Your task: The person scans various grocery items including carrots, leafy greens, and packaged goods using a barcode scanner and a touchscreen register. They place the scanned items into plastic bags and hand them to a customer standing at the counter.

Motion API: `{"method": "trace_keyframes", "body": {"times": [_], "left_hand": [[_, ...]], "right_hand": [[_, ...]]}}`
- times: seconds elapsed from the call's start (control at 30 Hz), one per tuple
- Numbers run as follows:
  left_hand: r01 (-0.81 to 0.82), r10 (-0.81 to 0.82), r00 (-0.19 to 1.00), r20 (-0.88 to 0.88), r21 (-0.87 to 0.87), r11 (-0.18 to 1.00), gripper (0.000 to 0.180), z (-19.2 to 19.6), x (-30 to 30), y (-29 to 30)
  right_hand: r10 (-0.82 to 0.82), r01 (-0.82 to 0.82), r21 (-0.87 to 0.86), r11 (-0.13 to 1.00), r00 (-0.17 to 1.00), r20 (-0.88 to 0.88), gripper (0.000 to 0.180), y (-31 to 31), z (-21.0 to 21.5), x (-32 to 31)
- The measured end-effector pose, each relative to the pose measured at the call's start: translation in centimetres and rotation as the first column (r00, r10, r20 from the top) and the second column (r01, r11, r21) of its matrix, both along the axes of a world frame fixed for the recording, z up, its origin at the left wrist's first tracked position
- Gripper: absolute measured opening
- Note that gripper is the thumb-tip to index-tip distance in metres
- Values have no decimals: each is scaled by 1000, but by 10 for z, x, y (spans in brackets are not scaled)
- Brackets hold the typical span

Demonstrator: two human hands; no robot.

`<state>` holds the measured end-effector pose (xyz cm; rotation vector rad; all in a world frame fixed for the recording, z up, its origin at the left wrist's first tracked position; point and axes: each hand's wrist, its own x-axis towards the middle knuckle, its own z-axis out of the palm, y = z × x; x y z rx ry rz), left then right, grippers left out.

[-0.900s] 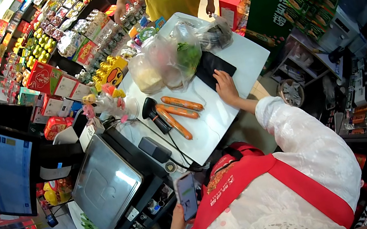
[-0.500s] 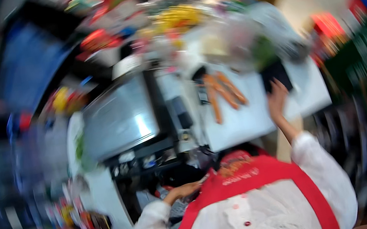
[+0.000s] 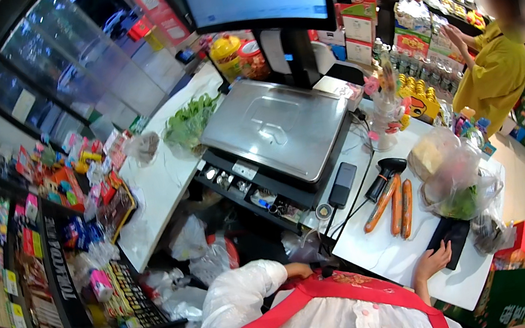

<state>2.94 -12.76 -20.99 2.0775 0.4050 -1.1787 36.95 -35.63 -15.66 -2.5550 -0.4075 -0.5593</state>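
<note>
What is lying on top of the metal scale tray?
The metal scale tray is bare on top. A bunch of leafy greens lies beside it on the white counter. What is under the tray is covered.

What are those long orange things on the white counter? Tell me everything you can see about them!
They look like three carrots, long, thin and orange. They lie side by side on the white counter, almost parallel and slightly fanned. Their upper ends sit near a black handheld scanner. Beside them sit clear plastic bags of groceries. The person's right hand rests close by on a flat black thing, not touching the carrots.
</note>
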Motion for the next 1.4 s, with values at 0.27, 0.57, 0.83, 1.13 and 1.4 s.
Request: {"method": "trace_keyframes", "body": {"times": [0.27, 0.57, 0.83, 1.13, 1.4], "left_hand": [[-161, 101, 978, 185, 349, 923, 28, 19, 10, 11], [-242, 436, 664, 607, -378, 894, 35, 199, 53, 36], [-417, 554, 339, 760, -406, 813, 43, 149, 163, 12], [-666, 347, 347, 871, -31, 745, 53, 123, 235, 1], [-666, 208, 385, 899, 114, 738, 44, 92, 235, -15]], "right_hand": [[175, -174, -21, 984, 983, 60, 44, -18, -22, 20], [542, -387, 396, 833, 715, -442, 51, 29, -16, 23], [548, -391, 395, 831, 695, -465, 48, 102, 20, 19], [437, -276, 340, 899, 608, -663, 45, 107, 26, 7], [463, -274, 381, 883, 643, -610, 38, 104, 25, 5]]}}
